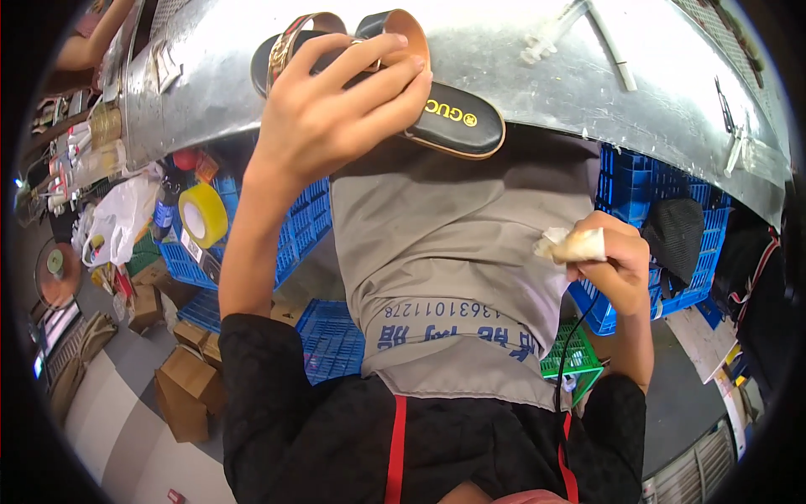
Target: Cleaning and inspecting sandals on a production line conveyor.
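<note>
“Two hands are working; what are we gripping?”

“Our left hand (340,101) is clamping the black sandal (457,126) around its straps (287,50), and our right hand (621,256) is pinching an off-white wad (581,245), well apart from it.”

“Where are we holding the sandal?”

“At the near edge of the metal bench (504,59); we aren't seeing whether they're touching. Our left hand is hiding the sandal's middle.”

“What is crowding us?”

“A white stick (617,50) is lying on the bench. Lower down, dark mesh cloth (676,231) is covering part of a blue crate (634,189), a yellow tape roll (216,210) is sitting leftward, and a black cord (560,370) is crossing a green basket (581,359).”
</note>
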A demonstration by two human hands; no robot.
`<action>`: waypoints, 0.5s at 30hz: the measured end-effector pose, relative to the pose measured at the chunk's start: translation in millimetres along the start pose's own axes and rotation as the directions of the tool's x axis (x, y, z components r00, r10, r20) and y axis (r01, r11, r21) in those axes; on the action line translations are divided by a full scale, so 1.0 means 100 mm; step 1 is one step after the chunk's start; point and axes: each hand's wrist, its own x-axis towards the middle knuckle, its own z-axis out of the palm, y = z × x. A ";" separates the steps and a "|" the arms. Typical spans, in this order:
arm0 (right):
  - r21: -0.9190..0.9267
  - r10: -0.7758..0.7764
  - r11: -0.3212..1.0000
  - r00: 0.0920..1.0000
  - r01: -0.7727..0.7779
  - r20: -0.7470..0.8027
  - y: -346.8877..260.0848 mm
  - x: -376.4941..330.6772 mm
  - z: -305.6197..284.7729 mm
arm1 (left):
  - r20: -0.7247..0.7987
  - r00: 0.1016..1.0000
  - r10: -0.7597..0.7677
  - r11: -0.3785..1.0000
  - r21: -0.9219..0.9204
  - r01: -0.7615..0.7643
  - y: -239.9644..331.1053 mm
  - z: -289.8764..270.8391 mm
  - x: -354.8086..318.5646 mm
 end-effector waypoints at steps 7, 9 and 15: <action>0.574 -0.097 0.787 0.965 0.226 -0.245 0.14 -0.04 0.09 | 0.124 0.987 -0.100 0.988 -0.106 0.114 0.07 0.11 0.20; 0.556 -0.077 0.803 0.962 0.217 -0.263 0.06 -0.03 0.04 | 0.200 0.975 -0.097 0.984 -0.131 0.125 0.06 0.08 0.18; 0.583 -0.171 0.700 0.889 0.413 -0.424 0.14 -0.08 -0.15 | 0.304 0.939 -0.161 0.964 -0.157 0.216 0.18 -0.08 0.22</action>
